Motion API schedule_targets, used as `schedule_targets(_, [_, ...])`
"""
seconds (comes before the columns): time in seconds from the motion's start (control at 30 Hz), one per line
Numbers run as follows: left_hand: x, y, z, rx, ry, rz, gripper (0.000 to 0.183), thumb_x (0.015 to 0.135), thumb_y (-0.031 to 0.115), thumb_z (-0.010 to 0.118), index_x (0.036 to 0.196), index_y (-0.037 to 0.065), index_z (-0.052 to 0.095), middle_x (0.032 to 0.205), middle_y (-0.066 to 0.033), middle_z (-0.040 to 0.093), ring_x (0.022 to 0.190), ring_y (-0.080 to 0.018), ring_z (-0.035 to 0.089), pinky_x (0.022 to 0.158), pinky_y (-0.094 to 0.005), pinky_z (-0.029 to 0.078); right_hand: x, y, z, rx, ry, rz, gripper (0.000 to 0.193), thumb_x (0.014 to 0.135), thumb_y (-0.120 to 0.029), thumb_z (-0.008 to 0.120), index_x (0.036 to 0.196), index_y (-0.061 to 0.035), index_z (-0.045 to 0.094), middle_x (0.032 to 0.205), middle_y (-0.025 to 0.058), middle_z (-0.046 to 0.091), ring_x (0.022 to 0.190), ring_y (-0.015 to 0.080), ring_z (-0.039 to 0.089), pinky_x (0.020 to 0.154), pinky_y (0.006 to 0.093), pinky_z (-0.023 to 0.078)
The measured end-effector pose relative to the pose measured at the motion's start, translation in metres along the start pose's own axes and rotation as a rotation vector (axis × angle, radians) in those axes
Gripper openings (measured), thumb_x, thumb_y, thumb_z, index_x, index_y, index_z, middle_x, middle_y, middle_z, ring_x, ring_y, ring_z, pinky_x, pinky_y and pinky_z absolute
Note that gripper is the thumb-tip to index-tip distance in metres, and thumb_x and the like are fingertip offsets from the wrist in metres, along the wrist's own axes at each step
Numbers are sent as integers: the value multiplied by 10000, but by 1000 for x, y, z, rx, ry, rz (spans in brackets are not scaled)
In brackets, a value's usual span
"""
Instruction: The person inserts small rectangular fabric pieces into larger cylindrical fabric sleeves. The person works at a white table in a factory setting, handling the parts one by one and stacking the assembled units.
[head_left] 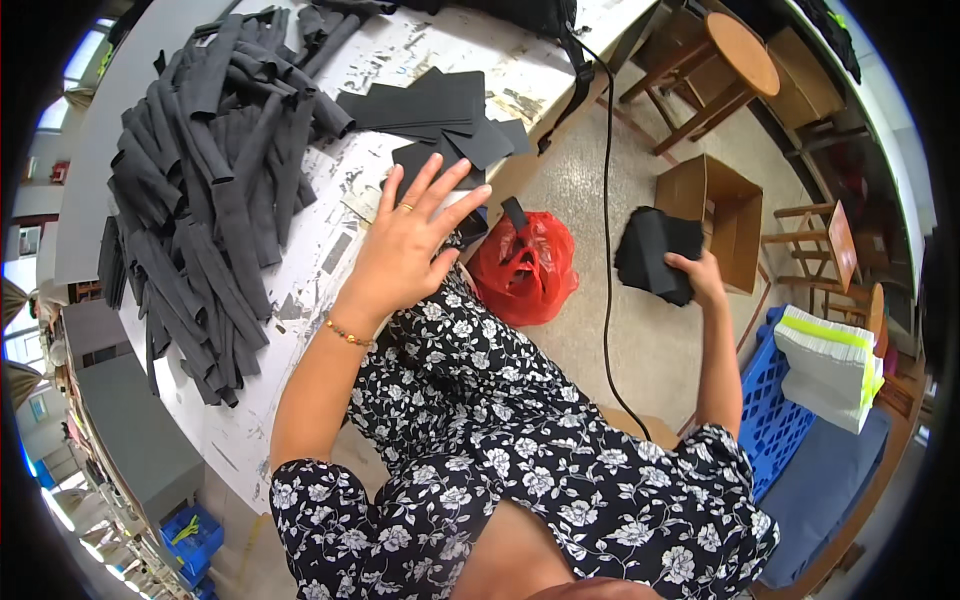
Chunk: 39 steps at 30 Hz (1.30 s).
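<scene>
My left hand (418, 235) is open, fingers spread, over the edge of the white worktable (235, 440). Its fingertips reach to the near part of some flat black fabric pieces (430, 105); whether they press on them I cannot tell. Out to the right, away from the table, my right hand (700, 275) grips a small stack of black fabric pieces (660, 245), thumb on top. A large heap of dark grey, rolled or folded fabric strips (215, 170) covers the table's left part.
Below the table edge sits a red plastic bag (525, 270). A black cable (608, 200) hangs down between table and right hand. Beyond that hand stand an open cardboard box (735, 225) and a wooden stool (743, 55). A blue crate (783, 420) with a white stack (825, 370) is at the right.
</scene>
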<state>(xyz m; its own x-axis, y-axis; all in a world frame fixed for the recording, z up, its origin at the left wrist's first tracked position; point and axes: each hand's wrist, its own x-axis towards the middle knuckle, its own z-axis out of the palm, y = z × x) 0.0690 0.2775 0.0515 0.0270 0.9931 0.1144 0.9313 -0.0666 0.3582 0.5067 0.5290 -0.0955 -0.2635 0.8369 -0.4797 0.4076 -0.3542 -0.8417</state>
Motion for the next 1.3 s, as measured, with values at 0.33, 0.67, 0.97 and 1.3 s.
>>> schedule_targets(0.33, [-6, -11, 6, -34, 100, 71, 764, 788, 239, 754, 1485, 224, 443, 1574, -87, 357, 1477, -335, 279, 1195, -572, 159, -93, -243, 11, 75, 75, -532, 354, 798, -46, 777, 1119, 48, 662, 974, 105, 708, 807, 178, 698, 716, 306, 586])
schedule_targets(0.67, [-17, -14, 4, -55, 201, -40, 622, 825, 474, 713, 1375, 220, 574, 1456, -163, 419, 1427, -405, 281, 1150, -667, 144, -19, -272, 285, -990, 54, -1724, 715, 740, 31, 622, 1369, -304, 566, 1377, 60, 592, 1157, 321, 625, 885, 373, 566])
schedule_targets(0.97, [-16, -19, -6, -117, 283, -50, 389, 807, 308, 746, 1144, 123, 687, 1223, -125, 580, 1171, -356, 535, 1095, -576, 313, -37, -303, 280, -1258, -595, -1254, 1046, 648, -161, 810, 1546, -333, 301, 1640, 76, 212, 1446, 528, 217, 1118, 715, 232])
schedule_targets(1.3, [-2, 23, -3, -213, 260, 148, 215, 762, 177, 807, 931, 78, 719, 832, -40, 615, 776, -230, 615, 733, -354, 491, 44, -206, 39, 71, -42, -349, 253, 977, -224, 580, 1063, -10, 684, 816, 44, 678, 604, 124, 611, 519, 263, 480])
